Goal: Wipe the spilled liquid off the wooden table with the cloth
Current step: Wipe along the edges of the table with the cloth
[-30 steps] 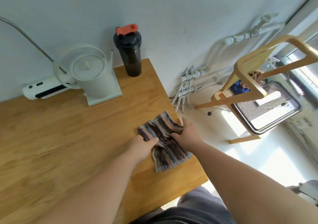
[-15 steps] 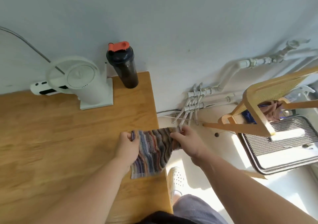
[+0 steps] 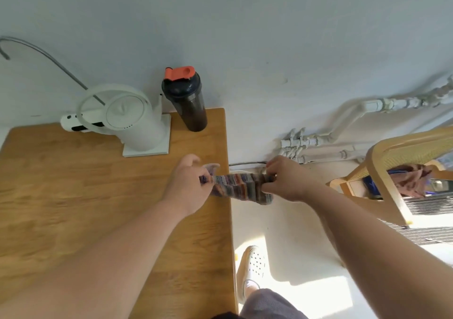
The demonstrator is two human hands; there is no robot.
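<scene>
A striped multicoloured cloth [image 3: 239,187] is stretched between both hands, lifted off the wooden table [image 3: 73,196] and hanging across its right edge. My left hand [image 3: 190,187] pinches the cloth's left end above the table's right side. My right hand [image 3: 285,179] grips the right end out past the table edge, over the floor. The cloth looks folded into a narrow band and is blurred. No spilled liquid is visible on the wood.
A white kettle [image 3: 130,120] on its base and a dark shaker bottle [image 3: 187,100] with an orange lid stand at the table's back edge against the wall. A wooden chair [image 3: 402,171] and white pipes [image 3: 318,142] are to the right. My shoe [image 3: 253,267] is on the floor.
The cloth lay flat on the table under both hands. It has been lifted and gathered into a narrow band, and both hands have shifted right so it now spans the table's edge.
</scene>
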